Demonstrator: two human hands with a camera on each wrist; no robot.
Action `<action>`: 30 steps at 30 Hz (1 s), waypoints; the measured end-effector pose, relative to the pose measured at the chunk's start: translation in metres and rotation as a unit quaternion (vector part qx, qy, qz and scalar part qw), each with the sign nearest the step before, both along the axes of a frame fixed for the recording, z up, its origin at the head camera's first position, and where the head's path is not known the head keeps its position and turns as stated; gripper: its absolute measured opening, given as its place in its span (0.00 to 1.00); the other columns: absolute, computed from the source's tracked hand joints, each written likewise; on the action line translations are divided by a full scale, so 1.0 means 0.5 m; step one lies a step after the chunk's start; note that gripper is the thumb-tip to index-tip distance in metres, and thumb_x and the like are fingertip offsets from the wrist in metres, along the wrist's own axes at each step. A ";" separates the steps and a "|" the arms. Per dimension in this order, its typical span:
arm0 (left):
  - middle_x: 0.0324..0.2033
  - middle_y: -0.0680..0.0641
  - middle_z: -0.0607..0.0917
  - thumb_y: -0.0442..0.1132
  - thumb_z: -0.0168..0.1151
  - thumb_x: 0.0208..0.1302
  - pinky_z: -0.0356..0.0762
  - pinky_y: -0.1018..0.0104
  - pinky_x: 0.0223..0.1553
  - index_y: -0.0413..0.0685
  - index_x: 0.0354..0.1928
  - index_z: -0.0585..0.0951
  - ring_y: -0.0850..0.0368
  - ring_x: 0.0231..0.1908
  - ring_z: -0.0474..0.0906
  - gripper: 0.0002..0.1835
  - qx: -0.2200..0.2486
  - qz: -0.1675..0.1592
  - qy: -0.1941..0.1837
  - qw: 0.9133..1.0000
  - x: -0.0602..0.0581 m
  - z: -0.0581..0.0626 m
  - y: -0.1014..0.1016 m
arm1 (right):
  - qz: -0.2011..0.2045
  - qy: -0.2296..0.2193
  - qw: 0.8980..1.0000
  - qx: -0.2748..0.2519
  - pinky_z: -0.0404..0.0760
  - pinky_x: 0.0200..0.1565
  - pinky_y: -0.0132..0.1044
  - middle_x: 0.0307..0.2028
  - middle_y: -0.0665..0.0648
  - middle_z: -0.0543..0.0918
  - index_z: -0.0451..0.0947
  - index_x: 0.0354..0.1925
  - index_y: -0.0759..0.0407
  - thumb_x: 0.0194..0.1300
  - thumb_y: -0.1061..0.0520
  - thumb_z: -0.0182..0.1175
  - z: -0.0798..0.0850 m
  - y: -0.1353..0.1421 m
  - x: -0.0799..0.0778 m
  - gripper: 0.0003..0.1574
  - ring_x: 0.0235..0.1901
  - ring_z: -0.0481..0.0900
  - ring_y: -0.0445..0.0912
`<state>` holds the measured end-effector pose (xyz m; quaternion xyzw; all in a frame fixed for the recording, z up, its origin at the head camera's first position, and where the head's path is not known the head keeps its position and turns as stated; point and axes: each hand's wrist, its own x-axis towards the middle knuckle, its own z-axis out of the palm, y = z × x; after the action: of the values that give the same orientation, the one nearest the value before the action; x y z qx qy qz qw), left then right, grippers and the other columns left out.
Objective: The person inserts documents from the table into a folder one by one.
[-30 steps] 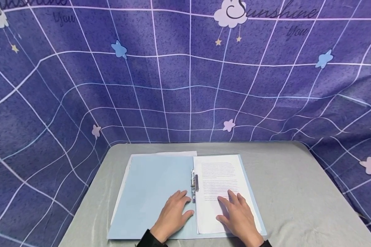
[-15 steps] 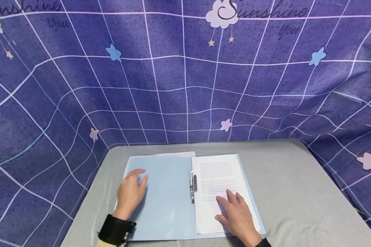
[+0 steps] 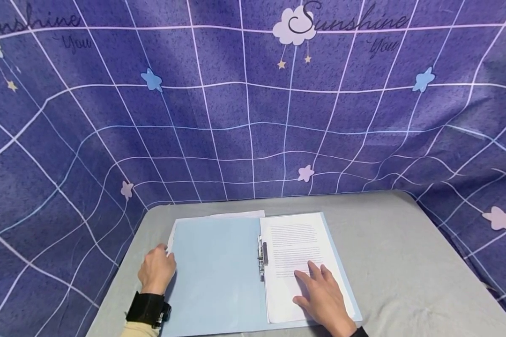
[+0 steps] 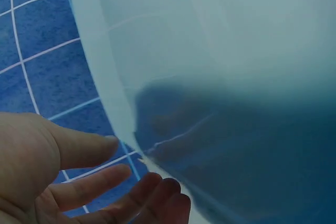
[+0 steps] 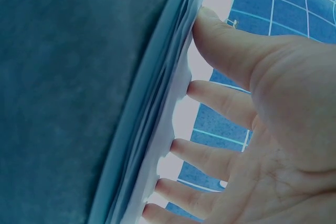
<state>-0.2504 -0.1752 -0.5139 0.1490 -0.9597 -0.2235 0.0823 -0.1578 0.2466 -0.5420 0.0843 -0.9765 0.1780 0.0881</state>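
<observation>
A light blue folder [image 3: 219,276] lies spread out on the grey-covered table. White sheets [image 3: 293,224] with printed lines are on its right side, beside a metal clip [image 3: 261,262] at the spine. My right hand [image 3: 322,297] rests on the lower part of the top sheet, fingers spread; in the right wrist view its fingertips [image 5: 181,145] press the paper. At the left cover's outer edge is my left hand [image 3: 157,269], with thumb [image 4: 89,148] and fingers loosely bent and apart, right at the edge. White paper [image 3: 236,215] sticks out from beneath the left cover.
The grey table [image 3: 405,262] extends to the right of the folder. A purple cloth [image 3: 219,107] with grid lines, stars and clouds hangs behind and along both sides. A black band [image 3: 145,309] circles my left wrist.
My left hand has lifted off the folder's middle and moved left to the cover's outer edge. The right hand stays on the sheet. The head view has shifted slightly.
</observation>
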 end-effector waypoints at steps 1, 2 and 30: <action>0.48 0.25 0.82 0.38 0.59 0.70 0.76 0.35 0.31 0.33 0.59 0.78 0.22 0.41 0.80 0.20 0.002 0.001 -0.006 1.000 -0.001 -0.004 -0.002 | 0.000 0.000 1.000 0.002 0.70 0.59 0.71 0.64 0.71 0.75 0.85 0.57 0.52 0.47 0.44 0.82 0.000 0.000 0.000 0.38 0.62 0.70 0.77; 0.49 0.24 0.82 0.38 0.59 0.70 0.76 0.35 0.32 0.33 0.59 0.78 0.22 0.41 0.80 0.20 0.004 0.001 -0.013 1.000 -0.002 -0.008 -0.004 | -0.003 -0.002 1.000 0.003 0.70 0.59 0.71 0.65 0.71 0.75 0.85 0.57 0.52 0.47 0.44 0.82 0.000 -0.001 0.000 0.38 0.63 0.70 0.77; 0.33 0.27 0.79 0.38 0.68 0.64 0.73 0.43 0.22 0.27 0.45 0.77 0.28 0.31 0.79 0.19 0.000 0.018 -0.018 1.000 -0.012 -0.038 -0.011 | -0.008 -0.016 1.000 0.004 0.70 0.60 0.70 0.66 0.72 0.74 0.85 0.57 0.52 0.49 0.44 0.81 0.008 -0.008 0.003 0.38 0.64 0.68 0.77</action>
<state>-0.2563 -0.1808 -0.5328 0.1702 -0.9583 -0.2189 0.0696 -0.1564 0.2425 -0.5381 0.0739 -0.9791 0.1744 0.0736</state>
